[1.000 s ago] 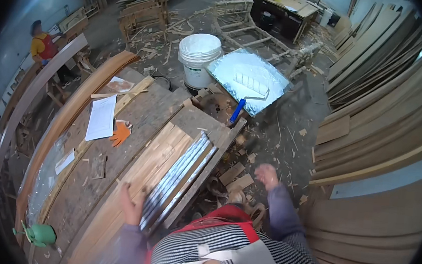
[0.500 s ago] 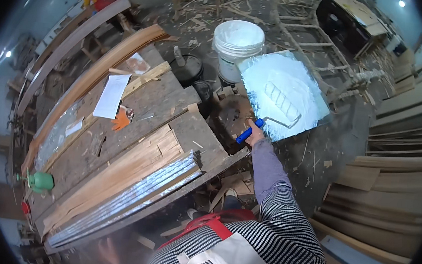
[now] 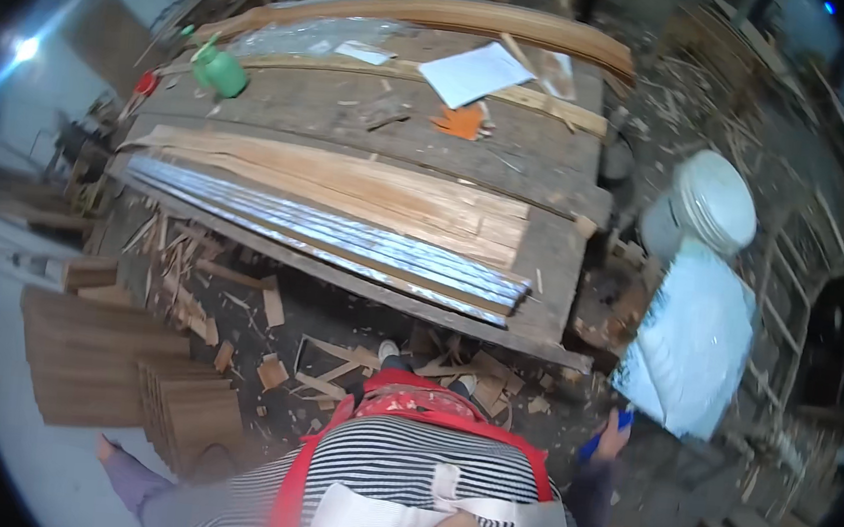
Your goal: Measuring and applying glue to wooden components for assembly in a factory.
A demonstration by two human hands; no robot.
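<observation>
My right hand (image 3: 613, 439) is closed around the blue handle of a paint roller (image 3: 590, 447). The roller's sleeve is hard to make out against the white coating. Just beyond that hand lies a square board (image 3: 712, 334) covered in wet white, with a white bucket (image 3: 713, 204) behind it. My left hand (image 3: 106, 449) is out at the lower left, near brown wooden panels (image 3: 97, 361); its fingers are too small and blurred to read. Ahead, on the workbench (image 3: 305, 113), lie long strips with white-coated edges (image 3: 324, 240) beside bare wood strips (image 3: 349, 185).
Across the bench are a green spray bottle (image 3: 220, 72), a white paper sheet (image 3: 476, 74), an orange glove (image 3: 459, 121) and a long curved wooden piece (image 3: 444, 10). Wood offcuts (image 3: 272, 371) litter the floor by my feet. A wooden ladder-like frame (image 3: 786, 295) lies at the right.
My view has swung left, so the bench now spans the front and the coated board sits far right. My right hand has drawn back nearer me with the roller. My left hand has come into view.
</observation>
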